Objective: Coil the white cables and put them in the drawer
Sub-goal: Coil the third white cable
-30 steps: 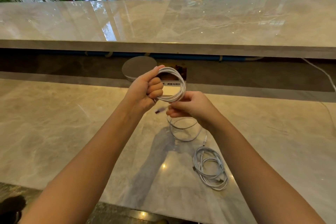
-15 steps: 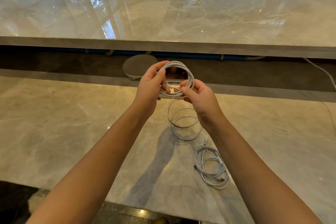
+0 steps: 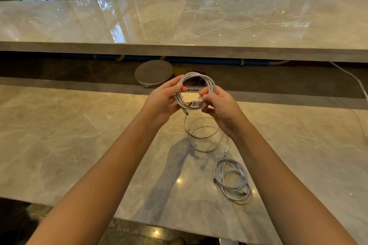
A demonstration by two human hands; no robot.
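Observation:
A white cable coil (image 3: 207, 80) is held up between both hands above the marble counter (image 3: 59, 135). My left hand (image 3: 163, 99) grips its left side, thumb over the top strands. My right hand (image 3: 221, 105) pinches the plug end against the coil's lower right. A loose tail of the same cable (image 3: 203, 135) hangs down and loops on the counter. A second coiled white cable (image 3: 232, 180) lies flat on the counter near my right forearm. No drawer is in view.
A raised marble ledge (image 3: 179, 26) runs across behind the counter, with a dark gap beneath it. A round grey disc (image 3: 153, 72) and a small labelled sign (image 3: 193, 90) sit in that gap. Another white cord (image 3: 356, 83) trails at far right. Chairs and plants stand beyond.
My right hand rose from below the coil to its right side and now pinches the plug end against the coil. Less loose cable hangs below than before.

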